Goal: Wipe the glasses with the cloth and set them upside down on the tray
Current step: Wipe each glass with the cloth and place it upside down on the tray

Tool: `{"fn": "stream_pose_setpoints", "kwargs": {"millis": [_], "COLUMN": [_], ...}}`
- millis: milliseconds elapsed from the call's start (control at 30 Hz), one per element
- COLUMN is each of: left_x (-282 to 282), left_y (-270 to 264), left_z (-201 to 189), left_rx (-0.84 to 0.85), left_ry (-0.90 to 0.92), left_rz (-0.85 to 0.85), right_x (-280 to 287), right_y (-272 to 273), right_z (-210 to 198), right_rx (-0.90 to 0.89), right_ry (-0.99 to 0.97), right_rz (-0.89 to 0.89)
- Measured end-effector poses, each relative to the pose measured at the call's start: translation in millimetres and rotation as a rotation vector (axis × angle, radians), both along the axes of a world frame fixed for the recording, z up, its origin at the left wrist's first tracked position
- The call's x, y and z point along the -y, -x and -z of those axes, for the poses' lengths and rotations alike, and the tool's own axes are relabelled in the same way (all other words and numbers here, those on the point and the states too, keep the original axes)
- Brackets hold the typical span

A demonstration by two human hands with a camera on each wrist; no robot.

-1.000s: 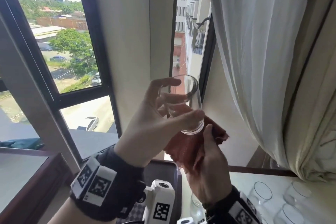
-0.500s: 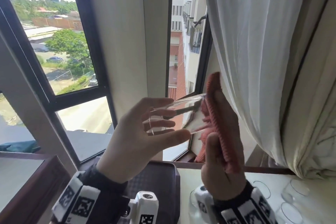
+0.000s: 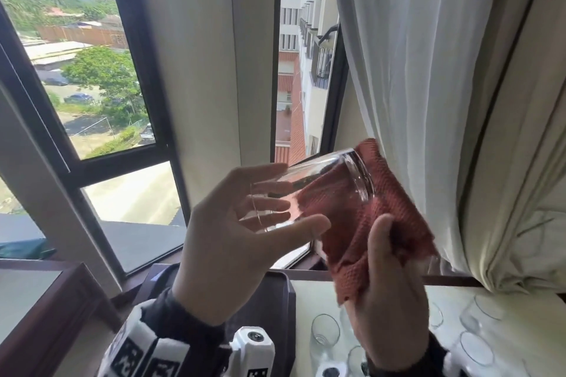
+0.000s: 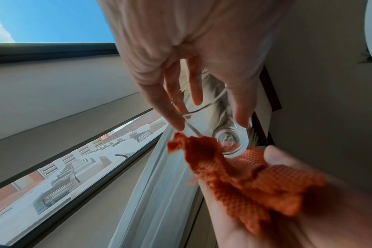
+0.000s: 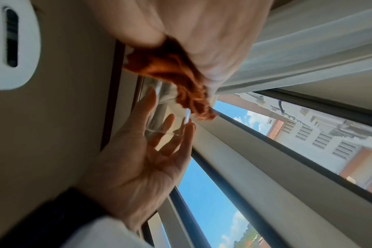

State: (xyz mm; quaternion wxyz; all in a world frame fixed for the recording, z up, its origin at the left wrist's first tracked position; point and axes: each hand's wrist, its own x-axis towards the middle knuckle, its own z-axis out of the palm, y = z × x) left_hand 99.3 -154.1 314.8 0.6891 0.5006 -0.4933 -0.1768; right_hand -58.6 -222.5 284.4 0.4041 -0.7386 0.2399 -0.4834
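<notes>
A clear glass (image 3: 321,180) lies on its side in the air before the window, mouth toward me, thick base (image 4: 231,139) up and to the right. My left hand (image 3: 303,194) holds it near the rim, index finger on top and thumb underneath. A red-brown cloth (image 3: 346,223) is draped under and behind the glass's base end. My right hand (image 3: 389,254) grips the cloth, thumb on its front and fingers hidden behind it. The dark tray (image 3: 272,306) lies below my left wrist, mostly hidden. In the right wrist view the cloth (image 5: 176,72) covers the end of the glass (image 5: 159,117).
Several upright glasses stand on the white tabletop at lower right, one (image 3: 324,330) close to the tray and others (image 3: 476,352) farther right. A white curtain (image 3: 428,101) hangs just right of the hands. A dark-framed window (image 3: 144,101) is behind. A wooden table edge (image 3: 61,300) is at lower left.
The glass has tipped from upright onto its side. The cloth has moved from below the base, to flat against it, to wrapped under the base end. Both hands have drifted slightly right.
</notes>
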Motion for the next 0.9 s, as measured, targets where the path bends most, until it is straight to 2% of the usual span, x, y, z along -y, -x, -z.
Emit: {"fn": "stream_pose_setpoints", "kwargs": {"millis": [33,67,100,133,233,333,433,467,533,600,667,733,767,833,900], "left_x": [1.1,1.6,1.4,1.1,-2.0,-6.8,-8.2,-7.7,-5.9,-4.7,-5.1,-6.9,-8.0,-10.8,-13.1], "left_y": [0.1,0.2,-0.7,-1.2,0.0,6.2,8.6,7.6,4.2,0.5,-2.5,-2.9,-2.8,-1.8,-1.3], "left_z": [1.0,2.1,3.4,4.9,10.3,14.1,16.8,17.8,18.9,17.5,16.0,14.7,15.3,17.2,20.1], "left_rx": [-0.006,-0.009,-0.007,-0.004,0.006,0.047,0.059,0.048,0.014,-0.001,0.0,0.01,0.022,0.031,0.048], "left_ry": [-0.013,-0.023,-0.029,-0.029,-0.027,-0.019,-0.026,-0.027,-0.036,-0.062,-0.074,-0.064,-0.051,-0.023,0.0], "left_rz": [-0.015,-0.026,-0.033,-0.032,-0.016,0.006,-0.013,-0.028,-0.068,-0.107,-0.122,-0.108,-0.094,-0.066,-0.052], "right_x": [-0.4,-4.7,-7.5,-4.3,15.7,26.8,22.9,19.0,8.2,-2.8,-9.8,-5.2,0.6,13.6,17.4], "right_y": [-0.7,-3.4,-3.3,-3.5,3.0,9.0,12.5,12.1,10.2,2.7,-5.7,-11.2,-12.0,-11.9,-8.1], "right_z": [2.9,-2.4,-7.1,-13.9,-31.0,-41.7,-36.2,-34.3,-24.8,-12.4,-8.7,-13.1,-19.1,-32.4,-47.5], "right_rx": [0.031,0.025,0.087,0.123,0.091,0.186,0.295,0.274,0.155,0.134,0.147,0.023,-0.03,-0.058,-0.005], "right_ry": [-0.018,0.067,0.269,0.335,0.432,0.221,-0.268,-0.395,-0.419,-0.295,0.006,0.383,0.487,0.541,0.38], "right_rz": [-0.017,-0.044,0.037,0.035,-0.061,-0.123,-0.1,-0.101,-0.139,-0.141,-0.119,-0.098,-0.063,-0.012,-0.103]}}
